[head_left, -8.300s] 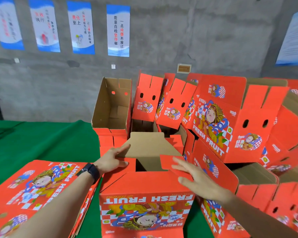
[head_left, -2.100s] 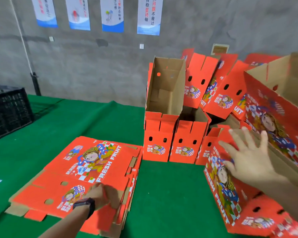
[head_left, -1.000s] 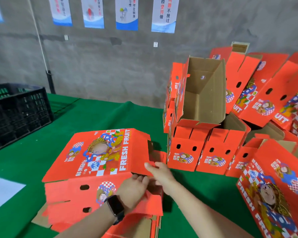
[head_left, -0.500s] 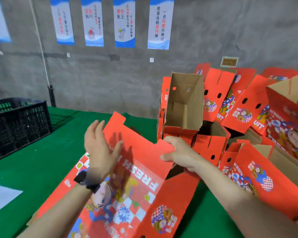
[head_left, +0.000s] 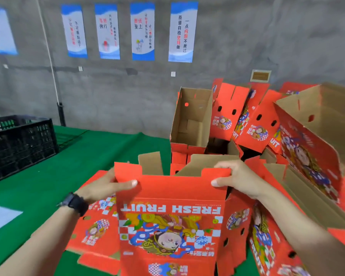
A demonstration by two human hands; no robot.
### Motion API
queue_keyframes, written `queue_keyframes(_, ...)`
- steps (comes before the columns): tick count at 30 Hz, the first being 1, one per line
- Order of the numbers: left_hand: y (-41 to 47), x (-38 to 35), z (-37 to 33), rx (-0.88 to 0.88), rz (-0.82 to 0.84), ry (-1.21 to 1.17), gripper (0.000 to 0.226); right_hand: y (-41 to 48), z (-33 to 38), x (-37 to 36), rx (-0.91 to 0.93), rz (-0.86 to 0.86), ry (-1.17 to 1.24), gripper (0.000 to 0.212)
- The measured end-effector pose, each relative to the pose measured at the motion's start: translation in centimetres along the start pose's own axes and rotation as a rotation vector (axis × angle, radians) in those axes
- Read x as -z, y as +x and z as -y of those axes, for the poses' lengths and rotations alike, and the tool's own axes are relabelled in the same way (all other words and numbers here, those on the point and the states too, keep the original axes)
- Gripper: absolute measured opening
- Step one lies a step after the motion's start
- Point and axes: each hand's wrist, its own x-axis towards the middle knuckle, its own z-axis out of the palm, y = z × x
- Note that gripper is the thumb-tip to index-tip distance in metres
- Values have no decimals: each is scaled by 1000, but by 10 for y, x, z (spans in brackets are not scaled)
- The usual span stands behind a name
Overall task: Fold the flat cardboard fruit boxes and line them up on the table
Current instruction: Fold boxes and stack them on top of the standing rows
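At the near edge of the green table: one fruit box is held up between both hands, near the folded boxes at far right but not among them.
Change: half a second ago the blank was tilted. The left hand was off it with fingers spread, and only the right hand was on its edge. Now both hands have it and it faces the person squarely.
Left hand: thumb flat on the red front panel, fingers behind, pinching the upper left corner. Black watch on that wrist.
Right hand: thumb on the front, fingers hooked over the top edge, pinching the upper right corner.
Box look: printed face toward the person, "FRESH FRUIT" and the cartoon upside down, so the bottom end is up. Brown flaps stand loose above the top edge. The holed side panel angles away on the right. It looks partly popped into a tube, not locked.
Meaning for task: pick done, squaring begun. Bottom flaps probably next, my read.
Flat stack: more blanks lie under and left of the held one.
Folded boxes: heaped, some on end, some leaning, hardly a line yet.
Far left: black crate.
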Motion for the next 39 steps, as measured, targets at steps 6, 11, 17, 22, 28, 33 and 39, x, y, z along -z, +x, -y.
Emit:
queue_keyframes(6, -20, -17, -20, 156, 176, 238, 100, -26, -29, -3, -131, -108, 0, 21)
queue_keyframes(11, -34, -18, -23, 391, 166, 42, 111, -39, -27, -19, -1, -287, -257, 28)
queue_keyframes(17, -20, -46, -13, 341, -365, -284, 75, -45, -8, -27, 52, -650, -94, 31)
queue_keyframes(22, -22, -78, -20, 303, -567, -379, 54, -60, -14, -28, -25, -756, -359, 57)
queue_keyframes(28, -37, -121, -30, 232, -673, -56, 42, -80, -30, -11, -113, -683, -690, 60)
queue_keyframes(33, -49, -143, -36, 129, -684, 328, 34, -105, -56, -15, -153, -606, -870, 32)
queue_keyframes(39, -59, -139, -40, 64, -605, 498, 31, -111, -66, -24, -115, -712, -528, 85)
